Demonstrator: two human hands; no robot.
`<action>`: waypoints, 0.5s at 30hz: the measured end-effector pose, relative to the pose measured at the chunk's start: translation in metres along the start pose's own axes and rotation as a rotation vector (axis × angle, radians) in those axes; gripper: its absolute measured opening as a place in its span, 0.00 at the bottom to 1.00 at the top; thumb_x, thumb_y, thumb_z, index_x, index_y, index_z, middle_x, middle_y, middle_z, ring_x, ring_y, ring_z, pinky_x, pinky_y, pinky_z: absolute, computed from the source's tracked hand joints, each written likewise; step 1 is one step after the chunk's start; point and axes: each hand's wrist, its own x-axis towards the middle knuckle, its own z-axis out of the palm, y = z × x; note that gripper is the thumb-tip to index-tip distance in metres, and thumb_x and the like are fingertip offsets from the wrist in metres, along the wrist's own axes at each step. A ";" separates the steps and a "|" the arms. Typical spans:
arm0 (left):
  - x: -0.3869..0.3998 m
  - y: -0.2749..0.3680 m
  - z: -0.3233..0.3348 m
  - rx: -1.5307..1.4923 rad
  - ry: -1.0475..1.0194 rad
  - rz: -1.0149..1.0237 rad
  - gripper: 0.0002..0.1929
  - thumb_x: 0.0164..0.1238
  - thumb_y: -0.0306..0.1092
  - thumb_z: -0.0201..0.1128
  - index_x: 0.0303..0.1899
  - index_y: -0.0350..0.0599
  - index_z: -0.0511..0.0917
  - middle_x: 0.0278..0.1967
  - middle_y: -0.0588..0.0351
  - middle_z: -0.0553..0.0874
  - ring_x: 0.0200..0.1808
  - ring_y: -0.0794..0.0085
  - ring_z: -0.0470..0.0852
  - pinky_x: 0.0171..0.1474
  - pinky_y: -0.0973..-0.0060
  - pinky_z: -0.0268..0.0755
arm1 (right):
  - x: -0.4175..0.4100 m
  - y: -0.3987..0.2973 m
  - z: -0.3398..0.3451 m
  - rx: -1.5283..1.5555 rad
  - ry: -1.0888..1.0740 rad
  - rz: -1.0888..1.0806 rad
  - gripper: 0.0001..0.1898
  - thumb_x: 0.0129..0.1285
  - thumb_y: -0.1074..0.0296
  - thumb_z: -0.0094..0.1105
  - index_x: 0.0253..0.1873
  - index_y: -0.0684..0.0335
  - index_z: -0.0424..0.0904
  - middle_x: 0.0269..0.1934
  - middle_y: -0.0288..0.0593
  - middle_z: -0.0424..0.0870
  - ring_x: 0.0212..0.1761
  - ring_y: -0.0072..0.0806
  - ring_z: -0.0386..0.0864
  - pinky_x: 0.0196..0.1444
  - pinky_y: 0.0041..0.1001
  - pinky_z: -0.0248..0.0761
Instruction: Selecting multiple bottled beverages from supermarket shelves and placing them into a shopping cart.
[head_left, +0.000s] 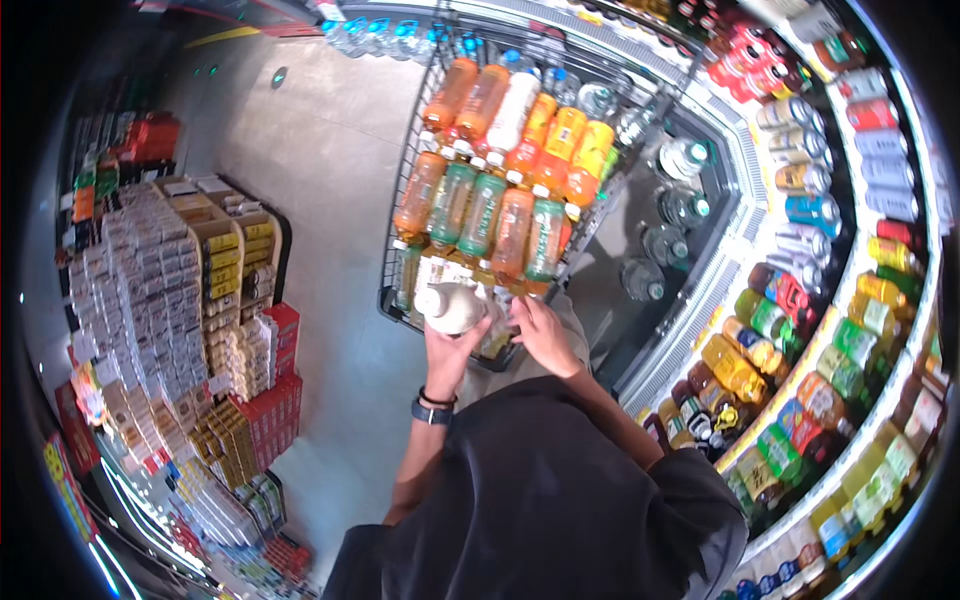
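Note:
My left hand (448, 358), below a dark wristband and a watch, grips a white bottle (452, 309) with a white cap over the near end of a black wire shopping cart (405, 311). To its right my right hand (536, 330) has bent fingers close to the cart's near edge; whether they hold something is unclear. Rows of drink bottles lie in the cart: orange bottles (513, 232), green-labelled bottles (481, 214), yellow-labelled bottles (562, 142) and a white-labelled bottle (514, 112). Clear water bottles with blue caps are at its far end.
Lit shelves of bottled drinks (817, 367) curve along the right. Large water bottles (664, 244) stand beside the cart on that side. Stacked packs of cans (150, 285) and red boxes (274, 416) rise on the left. More water bottles (379, 37) stand beyond the cart.

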 end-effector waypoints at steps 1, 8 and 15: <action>0.008 0.001 0.001 0.157 -0.064 0.121 0.29 0.58 0.25 0.76 0.58 0.41 0.69 0.55 0.52 0.80 0.56 0.69 0.81 0.59 0.71 0.74 | 0.000 -0.007 -0.005 0.444 -0.146 0.323 0.30 0.77 0.41 0.45 0.67 0.63 0.67 0.50 0.59 0.83 0.53 0.50 0.85 0.48 0.44 0.81; 0.006 0.099 0.014 0.881 -0.833 0.484 0.37 0.45 0.10 0.54 0.62 0.47 0.78 0.78 0.44 0.58 0.80 0.45 0.51 0.79 0.54 0.47 | -0.017 -0.058 -0.038 0.799 -0.231 0.119 0.31 0.71 0.46 0.53 0.68 0.64 0.68 0.48 0.44 0.85 0.37 0.31 0.86 0.39 0.31 0.83; -0.032 0.058 -0.042 0.780 -0.371 0.205 0.34 0.50 0.11 0.49 0.63 0.42 0.77 0.64 0.43 0.78 0.64 0.47 0.77 0.65 0.60 0.71 | 0.156 -0.041 -0.078 0.766 0.156 -0.100 0.17 0.72 0.67 0.55 0.62 0.61 0.70 0.44 0.43 0.82 0.42 0.33 0.84 0.44 0.35 0.83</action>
